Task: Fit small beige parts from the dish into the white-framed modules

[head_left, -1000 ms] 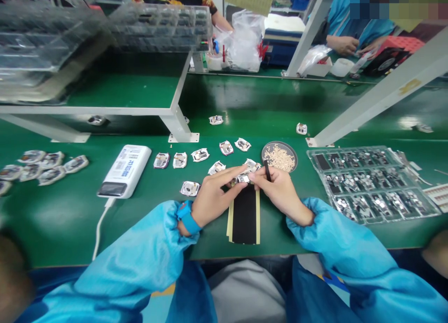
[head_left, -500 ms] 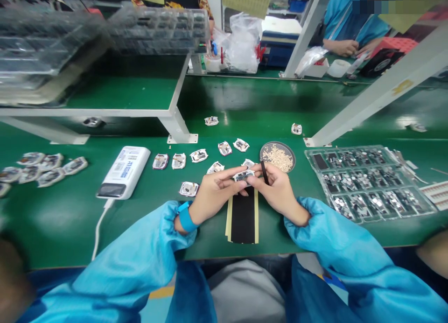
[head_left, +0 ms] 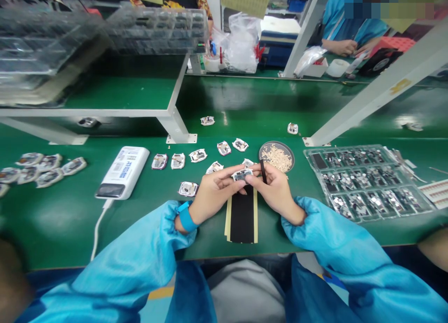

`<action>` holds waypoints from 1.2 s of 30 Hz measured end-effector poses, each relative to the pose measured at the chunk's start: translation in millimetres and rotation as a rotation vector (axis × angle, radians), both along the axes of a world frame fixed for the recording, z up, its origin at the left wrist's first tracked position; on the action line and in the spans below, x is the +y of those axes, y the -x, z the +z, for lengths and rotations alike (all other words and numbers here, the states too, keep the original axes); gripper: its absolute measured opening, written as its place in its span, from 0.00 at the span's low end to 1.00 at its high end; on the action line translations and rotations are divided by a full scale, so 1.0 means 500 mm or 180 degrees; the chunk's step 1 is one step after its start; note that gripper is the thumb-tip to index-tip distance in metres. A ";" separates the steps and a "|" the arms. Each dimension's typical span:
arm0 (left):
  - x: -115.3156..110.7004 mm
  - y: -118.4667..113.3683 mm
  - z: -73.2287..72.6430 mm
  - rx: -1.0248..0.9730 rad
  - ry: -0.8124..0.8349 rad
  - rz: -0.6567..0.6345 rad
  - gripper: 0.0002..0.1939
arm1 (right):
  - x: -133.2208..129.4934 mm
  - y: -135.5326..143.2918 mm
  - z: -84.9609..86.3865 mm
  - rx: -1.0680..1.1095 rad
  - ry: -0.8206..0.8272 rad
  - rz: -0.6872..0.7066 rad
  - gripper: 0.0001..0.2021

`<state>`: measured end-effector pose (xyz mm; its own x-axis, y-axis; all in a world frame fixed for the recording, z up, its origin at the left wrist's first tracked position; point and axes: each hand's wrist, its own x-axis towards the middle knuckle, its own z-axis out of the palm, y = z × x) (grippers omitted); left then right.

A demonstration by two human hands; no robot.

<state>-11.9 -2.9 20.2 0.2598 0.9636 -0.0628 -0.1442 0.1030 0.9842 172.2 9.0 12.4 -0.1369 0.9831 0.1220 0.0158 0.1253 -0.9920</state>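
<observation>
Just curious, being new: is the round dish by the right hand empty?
No, the round dish is partly filled: pale pieces cover part of it.

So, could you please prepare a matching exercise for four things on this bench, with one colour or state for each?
1. power bank
2. round dish
3. flat strip
4. slim tool

A. black with yellow edges
B. held in the right hand
C. connected to a white cable
D. contains small beige pieces

Right pairs: 1-C, 2-D, 3-A, 4-B.
</observation>
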 end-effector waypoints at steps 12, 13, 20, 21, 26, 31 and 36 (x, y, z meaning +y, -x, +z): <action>-0.005 -0.001 -0.001 -0.0038 -0.0039 0.0031 0.23 | -0.007 0.004 -0.001 0.0033 0.0063 0.0006 0.12; -0.005 -0.002 -0.001 -0.0073 -0.0067 0.0051 0.22 | -0.007 0.005 -0.001 0.0092 0.0092 0.0036 0.12; -0.007 -0.005 -0.005 0.0072 -0.0450 0.0147 0.16 | 0.002 0.003 -0.008 -0.0049 0.0322 0.0383 0.13; -0.008 -0.005 -0.007 0.0157 -0.0413 0.0117 0.17 | 0.003 0.002 -0.008 -0.0096 0.0295 0.0343 0.13; -0.008 -0.005 -0.012 0.0710 -0.0605 0.0116 0.15 | 0.006 0.000 -0.005 -0.0258 0.0232 0.0251 0.15; -0.018 -0.012 -0.012 0.1146 -0.0901 0.0333 0.13 | 0.004 0.005 -0.008 -0.0252 0.0292 0.0172 0.19; -0.027 -0.029 -0.020 0.1006 -0.0854 0.0631 0.12 | -0.001 0.020 -0.017 0.0191 0.0617 -0.0005 0.22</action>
